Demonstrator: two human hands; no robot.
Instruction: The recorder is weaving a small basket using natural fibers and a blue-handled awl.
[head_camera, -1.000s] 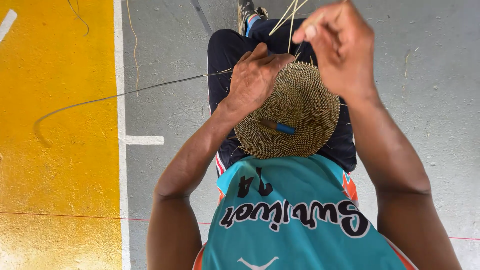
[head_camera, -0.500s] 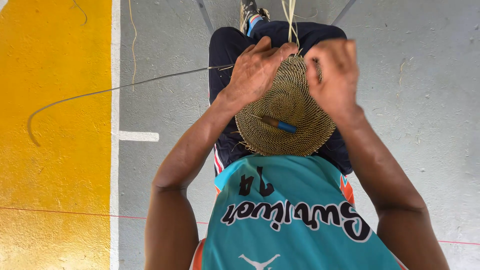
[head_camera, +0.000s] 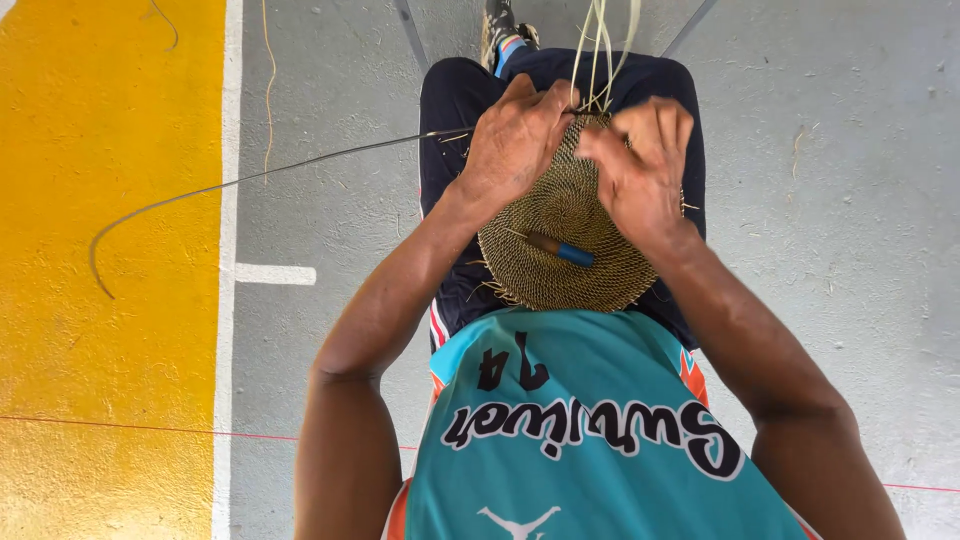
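Round woven basket disc rests on the seated person's lap, a small blue-tipped tool stuck in its middle. Left hand clasps the disc's far left rim, fingers curled over it; right hand pinches the far right rim, where pale straw strands rise. A long dark cane trails left across the grey floor onto the yellow floor band.
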